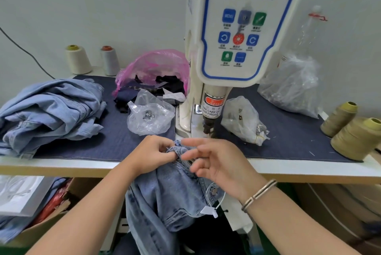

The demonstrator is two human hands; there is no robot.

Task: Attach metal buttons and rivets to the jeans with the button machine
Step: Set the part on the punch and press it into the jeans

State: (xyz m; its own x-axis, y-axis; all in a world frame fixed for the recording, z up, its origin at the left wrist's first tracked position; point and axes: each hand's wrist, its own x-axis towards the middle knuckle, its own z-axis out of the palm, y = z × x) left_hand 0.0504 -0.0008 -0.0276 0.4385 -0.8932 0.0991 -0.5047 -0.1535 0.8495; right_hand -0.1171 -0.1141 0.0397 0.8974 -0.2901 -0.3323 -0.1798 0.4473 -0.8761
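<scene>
Positioning step: left hand (151, 152) pinches bunched fold of jeans (171, 193) at front edge of bench (61, 167), just before button machine (226, 48) punch (208, 129). Right hand (216, 164) beside it, fingers spread, tips touching denim, gripping nothing. Rest of jeans hangs off bench edge toward lap. Next move likely: flatten fold, slide under punch, fingers kept out.

The button machine (237, 34) carries a blue key (228, 15) marked "MENU" at ten o'clock on its control panel. Below, a red-and-white sticker (212, 106) on the ram housing reads "WARNING" and "TAKE CARE OF YOUR FINGER". Smaller key captions are too blurred to read.
</scene>
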